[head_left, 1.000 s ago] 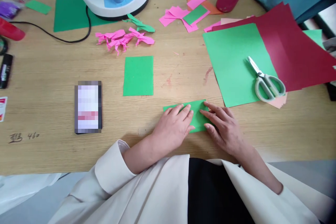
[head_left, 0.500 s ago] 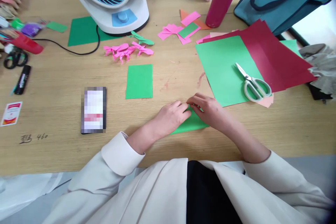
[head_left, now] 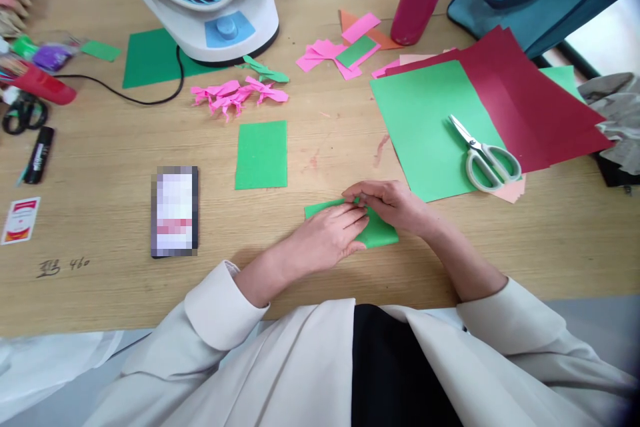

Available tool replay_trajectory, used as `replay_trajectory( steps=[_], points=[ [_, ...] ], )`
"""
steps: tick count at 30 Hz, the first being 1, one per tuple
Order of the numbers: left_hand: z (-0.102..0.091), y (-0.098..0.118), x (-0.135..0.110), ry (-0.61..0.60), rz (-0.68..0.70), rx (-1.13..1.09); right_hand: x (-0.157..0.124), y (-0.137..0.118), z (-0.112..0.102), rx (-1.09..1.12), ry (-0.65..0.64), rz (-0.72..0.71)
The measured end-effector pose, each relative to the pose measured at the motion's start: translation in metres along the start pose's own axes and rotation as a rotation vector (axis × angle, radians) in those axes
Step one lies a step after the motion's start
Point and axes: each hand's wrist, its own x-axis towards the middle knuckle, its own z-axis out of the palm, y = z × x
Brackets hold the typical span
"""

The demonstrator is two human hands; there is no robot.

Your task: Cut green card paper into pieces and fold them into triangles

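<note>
A folded sheet of green paper (head_left: 383, 235) lies on the table in front of me. My left hand (head_left: 327, 235) rests flat across it with the fingers stretched out, covering much of its middle. At the paper's far edge, my right hand (head_left: 395, 205) has its fingertips pinched together on the paper, close to the left fingertips. What exactly lies under those fingertips is partly hidden. Beyond my left hand is a separate green paper rectangle (head_left: 261, 155), untouched.
White-handled scissors (head_left: 487, 159) lie on a light green sheet (head_left: 425, 127) beside dark red sheets (head_left: 530, 107). Folded pink paper pieces (head_left: 235, 95) lie before a fan (head_left: 230, 30). A phone (head_left: 175, 211) is on the left, a pink bottle (head_left: 420, 0) at the back.
My left hand has flattened over the paper, its fingers now stretched out. More of the paper's far left corner shows. The right fingertips stay near the far edge.
</note>
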Motion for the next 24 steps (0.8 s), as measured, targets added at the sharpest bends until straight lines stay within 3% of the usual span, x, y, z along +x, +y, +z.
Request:
replay_trajectory(
  steps=[7, 24],
  points=[
    [0.013, 0.011, -0.014, -0.155, -0.114, -0.015, -0.002, 0.003, 0.0, -0.002, -0.002, -0.01],
    [0.013, 0.015, -0.027, -0.212, -0.038, 0.013, -0.003, 0.007, 0.004, -0.004, 0.04, -0.012]
  ],
)
